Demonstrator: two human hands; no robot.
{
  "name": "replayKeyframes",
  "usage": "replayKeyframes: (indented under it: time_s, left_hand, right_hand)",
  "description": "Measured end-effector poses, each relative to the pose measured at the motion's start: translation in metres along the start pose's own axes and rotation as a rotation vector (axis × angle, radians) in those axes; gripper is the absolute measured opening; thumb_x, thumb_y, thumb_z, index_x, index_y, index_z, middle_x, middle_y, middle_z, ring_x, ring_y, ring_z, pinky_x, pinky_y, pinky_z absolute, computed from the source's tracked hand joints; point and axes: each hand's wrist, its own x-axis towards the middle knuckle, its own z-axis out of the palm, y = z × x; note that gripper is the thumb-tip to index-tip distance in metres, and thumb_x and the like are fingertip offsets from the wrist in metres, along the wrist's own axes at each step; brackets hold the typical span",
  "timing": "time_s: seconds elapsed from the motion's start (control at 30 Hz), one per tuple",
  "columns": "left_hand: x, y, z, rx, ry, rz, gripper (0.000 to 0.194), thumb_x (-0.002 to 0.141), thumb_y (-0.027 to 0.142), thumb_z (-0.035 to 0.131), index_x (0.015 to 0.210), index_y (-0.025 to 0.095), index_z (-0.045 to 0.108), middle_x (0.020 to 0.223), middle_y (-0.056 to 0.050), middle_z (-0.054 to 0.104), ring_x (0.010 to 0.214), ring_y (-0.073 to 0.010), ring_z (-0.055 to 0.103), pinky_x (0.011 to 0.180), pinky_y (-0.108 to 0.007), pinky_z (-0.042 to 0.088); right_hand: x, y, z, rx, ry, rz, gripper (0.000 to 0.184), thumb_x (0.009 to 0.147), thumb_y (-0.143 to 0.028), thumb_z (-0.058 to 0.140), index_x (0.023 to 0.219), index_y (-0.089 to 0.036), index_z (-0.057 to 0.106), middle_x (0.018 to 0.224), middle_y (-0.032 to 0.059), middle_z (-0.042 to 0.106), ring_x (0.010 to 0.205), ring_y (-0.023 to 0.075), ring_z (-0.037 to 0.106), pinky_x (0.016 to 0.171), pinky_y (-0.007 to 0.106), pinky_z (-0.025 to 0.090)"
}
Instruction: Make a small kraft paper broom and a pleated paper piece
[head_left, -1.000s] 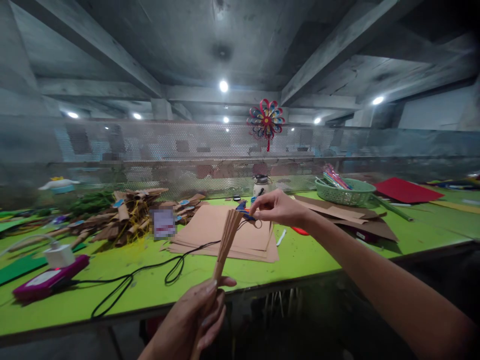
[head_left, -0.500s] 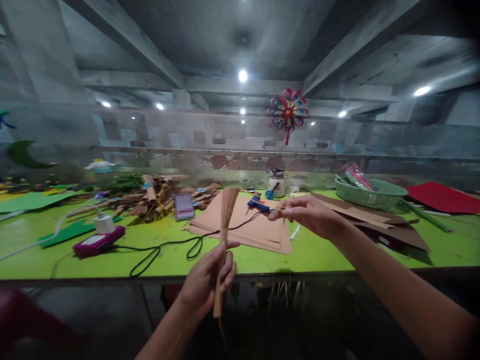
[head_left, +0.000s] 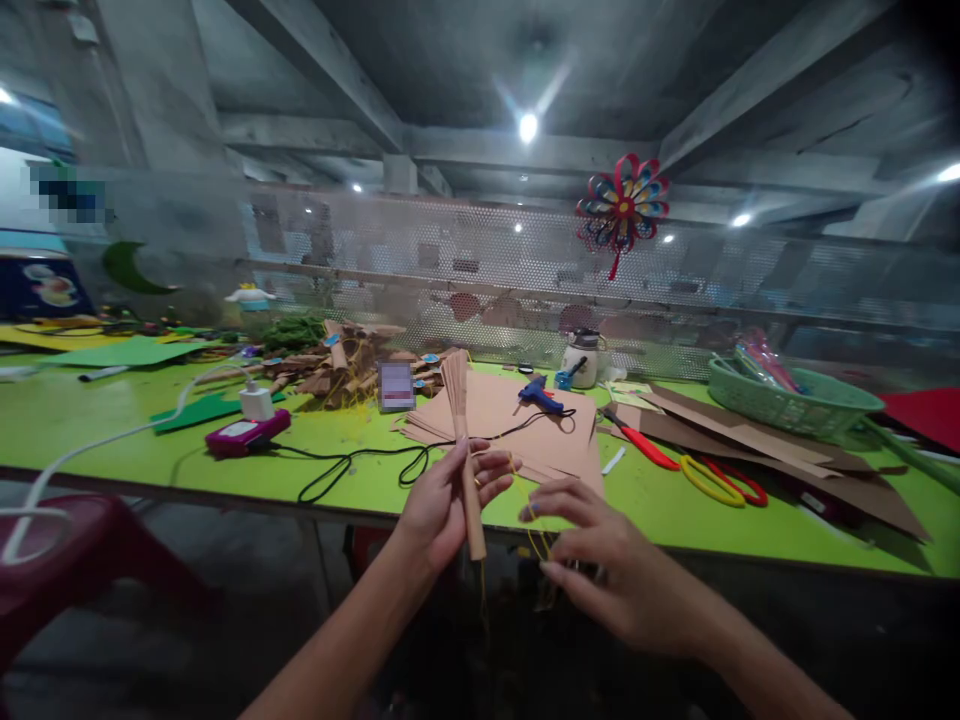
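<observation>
My left hand (head_left: 444,502) grips a pleated strip of brown paper (head_left: 460,430) upright by its lower half, just in front of the green table's edge (head_left: 225,478). The strip's top fans out slightly. My right hand (head_left: 600,565) hovers close to the right of it, fingers spread and curled, with a thin yellow string (head_left: 531,525) running between the two hands. Whether the right fingers pinch the string is unclear. Behind the hands lies a stack of brown paper sheets (head_left: 510,425) with a blue glue gun (head_left: 540,395) on it.
A black cord (head_left: 352,465) loops across the table to a pink power strip (head_left: 247,435). Red and yellow scissors (head_left: 675,465) lie right of the sheets, a green basket (head_left: 795,400) farther right. A pile of finished brown pieces (head_left: 337,365) sits at left. A dark red stool (head_left: 67,560) stands lower left.
My right hand came back from the glue gun area down to the left hand. The view swung left and down. The pleated strip stays in my left hand.
</observation>
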Motion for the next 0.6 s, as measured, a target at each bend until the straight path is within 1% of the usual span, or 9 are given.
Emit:
replayKeyframes:
  time_s: [0.1, 0.17, 0.2, 0.27, 0.37, 0.43, 0.5, 0.6]
  left_hand:
    - [0.001, -0.001, 0.002, 0.016, -0.009, 0.007, 0.02, 0.091, 0.026, 0.048, 0.091, 0.008, 0.057, 0.088, -0.018, 0.069, 0.089, -0.0269, 0.068, 0.078, -0.036, 0.056]
    - [0.0, -0.002, 0.004, 0.043, -0.01, 0.02, 0.019, 0.09, 0.026, 0.049, 0.094, 0.009, 0.056, 0.087, -0.016, 0.069, 0.085, -0.0261, 0.069, 0.077, -0.037, 0.056]
    - [0.0, -0.003, 0.006, 0.054, -0.007, 0.022, 0.018, 0.09, 0.026, 0.05, 0.096, 0.009, 0.056, 0.085, -0.015, 0.069, 0.081, -0.025, 0.069, 0.074, -0.036, 0.056]
    - [-0.001, -0.004, 0.009, 0.061, -0.008, 0.015, 0.019, 0.089, 0.025, 0.052, 0.099, 0.01, 0.056, 0.079, -0.011, 0.067, 0.072, -0.0206, 0.068, 0.062, -0.028, 0.055]
    - [-0.001, -0.005, 0.014, 0.035, -0.026, 0.029, 0.02, 0.088, 0.026, 0.055, 0.102, 0.011, 0.057, 0.069, -0.005, 0.061, 0.059, -0.0134, 0.061, 0.047, -0.018, 0.046]
    - [0.0, -0.003, 0.018, 0.016, -0.043, 0.067, 0.022, 0.087, 0.028, 0.055, 0.101, 0.011, 0.057, 0.065, -0.003, 0.058, 0.053, -0.0102, 0.055, 0.042, -0.015, 0.04]
    - [0.002, 0.001, 0.022, 0.004, -0.079, 0.114, 0.023, 0.088, 0.029, 0.053, 0.102, 0.01, 0.056, 0.063, -0.002, 0.055, 0.049, -0.0079, 0.049, 0.038, -0.014, 0.034]
    - [0.004, 0.012, 0.027, -0.021, -0.197, 0.158, 0.026, 0.09, 0.027, 0.05, 0.108, 0.01, 0.056, 0.063, 0.0, 0.052, 0.046, -0.0062, 0.043, 0.036, -0.013, 0.03]
  right_hand:
    - [-0.004, -0.002, 0.021, -0.021, -0.086, -0.016, 0.013, 0.086, -0.014, 0.05, 0.074, -0.02, 0.053, 0.086, 0.0044, 0.062, 0.098, 0.0188, 0.051, 0.087, 0.035, 0.04]
    - [-0.006, -0.001, 0.032, -0.057, -0.1, -0.015, 0.014, 0.086, -0.016, 0.05, 0.072, -0.02, 0.052, 0.073, 0.0027, 0.06, 0.085, 0.0176, 0.051, 0.082, 0.035, 0.04]
    - [-0.006, 0.0, 0.035, -0.084, -0.101, -0.014, 0.014, 0.086, -0.017, 0.05, 0.072, -0.02, 0.052, 0.07, 0.0024, 0.059, 0.081, 0.0174, 0.051, 0.079, 0.035, 0.039]
    - [-0.005, 0.002, 0.042, -0.131, -0.108, -0.007, 0.013, 0.084, -0.019, 0.051, 0.072, -0.02, 0.054, 0.069, 0.0027, 0.059, 0.077, 0.0175, 0.05, 0.076, 0.035, 0.039]
    - [-0.004, 0.007, 0.052, -0.155, -0.104, 0.043, 0.014, 0.084, -0.019, 0.05, 0.072, -0.021, 0.057, 0.071, 0.0039, 0.062, 0.076, 0.0181, 0.053, 0.072, 0.033, 0.039]
    - [-0.006, 0.013, 0.063, -0.145, -0.097, 0.052, 0.013, 0.083, -0.02, 0.051, 0.073, -0.021, 0.059, 0.074, 0.0044, 0.064, 0.077, 0.0183, 0.055, 0.072, 0.033, 0.04]
    - [-0.01, 0.022, 0.076, -0.131, -0.118, 0.017, 0.009, 0.082, -0.024, 0.055, 0.077, -0.023, 0.063, 0.077, 0.0044, 0.066, 0.077, 0.0184, 0.056, 0.073, 0.032, 0.042]
    - [-0.022, 0.03, 0.088, -0.128, -0.187, -0.036, 0.01, 0.081, -0.035, 0.062, 0.081, -0.028, 0.068, 0.08, 0.0026, 0.068, 0.077, 0.0176, 0.059, 0.073, 0.03, 0.046]
